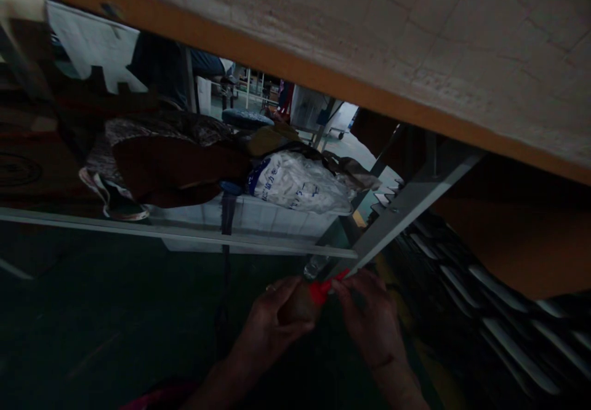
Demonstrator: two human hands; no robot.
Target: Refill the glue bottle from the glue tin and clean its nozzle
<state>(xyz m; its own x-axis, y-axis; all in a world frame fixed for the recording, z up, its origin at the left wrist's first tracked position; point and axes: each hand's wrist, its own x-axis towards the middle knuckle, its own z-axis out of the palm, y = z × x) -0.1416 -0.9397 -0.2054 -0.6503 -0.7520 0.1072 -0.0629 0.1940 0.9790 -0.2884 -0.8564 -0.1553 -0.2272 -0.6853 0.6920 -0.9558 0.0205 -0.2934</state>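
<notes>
Low under the table, my left hand (272, 317) is closed around a dull brown, rounded object (297, 304), possibly a bottle; the dim light hides its exact kind. A bright red, narrowing end piece (318, 292) sticks out of it towards the right. The fingers of my right hand (369, 308) are pinched together at that red piece. Just behind my hands, a clear, shiny plastic item (314, 265) lies near the foot of the metal table leg (392, 210).
A table with an orange edge (277, 59) spans overhead. Beneath it, a metal crossbar (184, 233) runs before a white bin (277, 218) heaped with brown cloth (180, 167) and a white printed plastic bag (300, 182). Dark slatted pieces (498, 336) stand at right.
</notes>
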